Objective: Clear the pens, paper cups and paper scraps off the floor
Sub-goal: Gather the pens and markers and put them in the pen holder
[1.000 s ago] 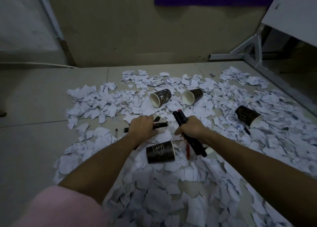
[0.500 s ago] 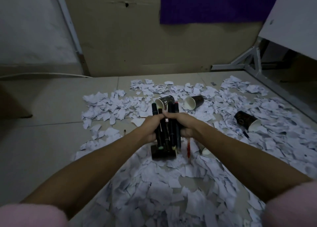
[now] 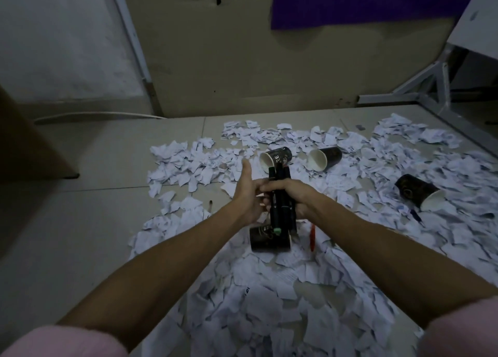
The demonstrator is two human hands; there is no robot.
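Observation:
My right hand grips a bundle of dark marker pens held upright above the floor. My left hand is beside the bundle with its thumb raised and its fingers touching the pens. Below the hands a black paper cup lies on its side. A red pen lies just right of it. Two more black cups lie further back, and another cup lies at the right with a blue pen near it. White paper scraps cover the floor.
A metal table frame and white tabletop stand at the right. The wall with a purple sheet is ahead. A brown box edge is at the left. Bare floor tiles lie to the left of the scraps.
My left hand picked pens off the floor and brought them to the right hand's pens. Both hands held the bundle; now the left hand has loosened, thumb up, while the right keeps the grip.

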